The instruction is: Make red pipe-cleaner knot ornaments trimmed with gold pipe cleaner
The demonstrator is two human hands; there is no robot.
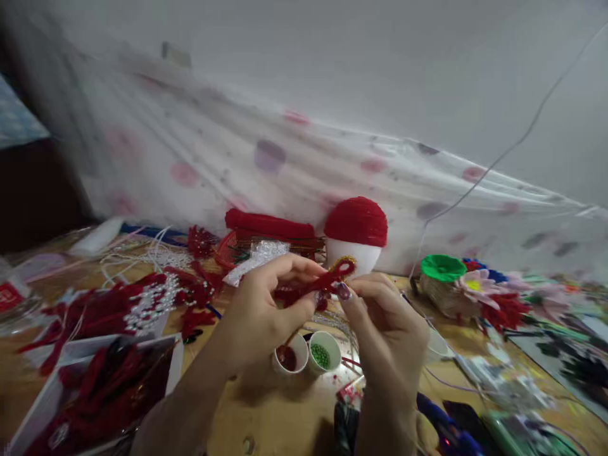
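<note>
Between my two hands is a red fuzzy chenille-stem piece (327, 278) bent into a loop, with a gold edge along the loop's tip. My left hand (266, 304) grips its body from the left, thumb and fingers closed on it. At the loop's right side, my right hand (389, 323) pinches the same piece between thumb and index finger. Under the hands stand two white paper cups. One holds dark red beads (287, 359) and a thin stick; the other holds green beads (321, 356).
Behind the hands stand a white foam form with a red cap (356, 221) and a red basket (227, 249). White pearl strings (152, 307) and a white tray (35, 421) of red pieces lie left. At right are a green-topped pot (444, 269) and a blue glue gun (441, 424).
</note>
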